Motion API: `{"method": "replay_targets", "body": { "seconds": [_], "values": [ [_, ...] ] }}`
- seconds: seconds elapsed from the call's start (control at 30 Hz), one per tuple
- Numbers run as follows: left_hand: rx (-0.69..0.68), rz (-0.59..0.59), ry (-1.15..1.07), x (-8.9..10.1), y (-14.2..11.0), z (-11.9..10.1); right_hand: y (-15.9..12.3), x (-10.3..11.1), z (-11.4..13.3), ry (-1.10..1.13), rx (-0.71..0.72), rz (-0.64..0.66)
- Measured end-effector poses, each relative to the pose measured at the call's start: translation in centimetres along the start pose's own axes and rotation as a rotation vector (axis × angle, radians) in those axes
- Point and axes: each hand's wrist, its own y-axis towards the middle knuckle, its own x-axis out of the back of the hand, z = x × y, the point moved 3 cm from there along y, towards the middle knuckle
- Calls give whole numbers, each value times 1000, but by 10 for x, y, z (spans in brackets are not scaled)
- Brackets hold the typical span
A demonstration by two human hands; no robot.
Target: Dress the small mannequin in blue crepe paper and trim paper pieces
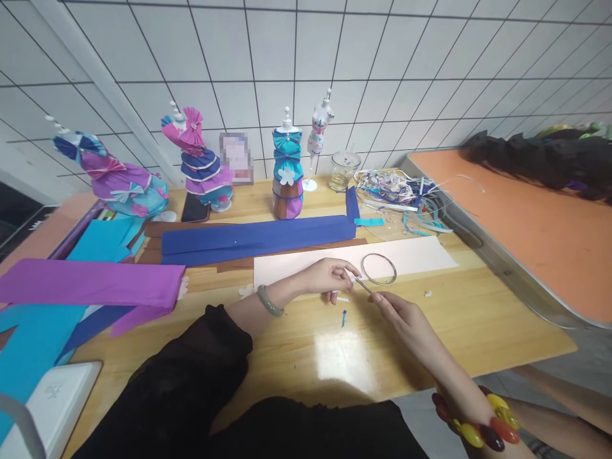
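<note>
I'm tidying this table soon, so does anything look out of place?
Yes: the tangled heap of strips beside the glass looks messy, its loose ends straggling outward. A small blue scrap and a white bit also look stray, lying apart from the heap.

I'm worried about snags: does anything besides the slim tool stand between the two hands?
Nothing else visible does: the slim tool in the right hand reaches the left hand. The ring lies beyond it, on the pale strip.
</note>
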Motion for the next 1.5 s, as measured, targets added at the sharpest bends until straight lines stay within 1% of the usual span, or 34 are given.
{"method": "replay_targets", "body": {
  "seconds": [0.1,0.23,0.47,0.73,0.9,1.2,1.37,1.5],
  "values": [
    [-6,14,7,0,-1,-1,1,0,-2,-17,-3,-25],
    [14,10,19,0,-2,-3,1,0,-5,-25,1,-27],
    [8,17,22,-1,-3,-4,0,-1,-3,29,21,25],
    [3,26,23,0,-3,-4,-1,2,0,11,51,10],
    [-12,15,21,0,0,0,-3,2,-2,-8,31,-12],
    [-46,-29,2,-2,3,4,-5,-2,-1,9,25,14],
    [-52,-64,-6,0,6,8,-3,-6,-1,-17,16,10],
    [-70,-74,-7,1,7,7,-3,-7,-2,-21,16,-2]
  ]
}}
